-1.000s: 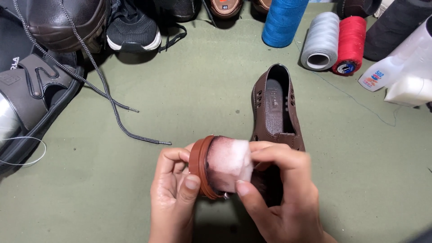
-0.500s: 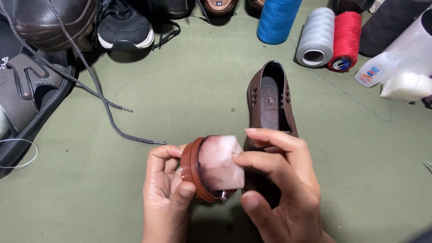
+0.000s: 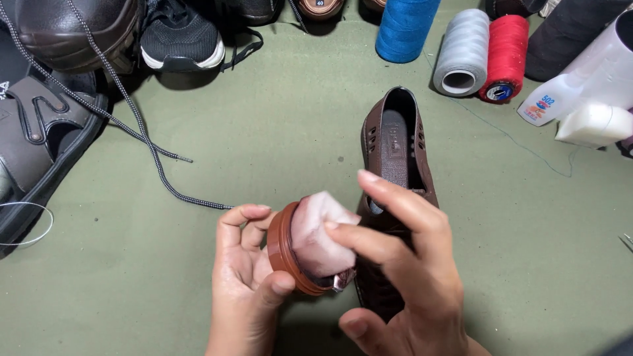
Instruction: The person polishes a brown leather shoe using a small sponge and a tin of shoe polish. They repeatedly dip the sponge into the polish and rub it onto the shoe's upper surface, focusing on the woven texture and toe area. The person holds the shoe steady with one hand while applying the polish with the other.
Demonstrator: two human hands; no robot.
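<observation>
My left hand (image 3: 247, 277) is curled around one round brown tin (image 3: 285, 254), thumb on its lower rim and fingers behind it, tilting it on edge so the open face turns toward my right. My right hand (image 3: 402, 264) presses one pale pink sponge (image 3: 316, 231) into that tin, fingertips closed on the sponge's outer side. Both hands are gripping, none open.

Just behind my right hand lies one brown slip-on shoe (image 3: 395, 142) on the green table (image 3: 277, 132), heel end away from me, its toe end hidden under my hand and wrist. The tin and sponge are held just above the table at the shoe's left side, close to it; I cannot tell whether they touch it.

Along the far edge I count three spools of thread standing close together: one blue (image 3: 405, 26), one grey (image 3: 465, 56), one red (image 3: 504, 59). One dark cone (image 3: 573, 36) sits to their right. One white bottle (image 3: 580, 79) lies further right, with one white block (image 3: 593, 122) just before it.

At the left I count one black sneaker (image 3: 181, 36), one dark brown shoe (image 3: 72, 29), and one grey strapped sandal (image 3: 36, 145). One speckled black lace (image 3: 132, 125) trails from there across the table toward my left hand, ending near it.
</observation>
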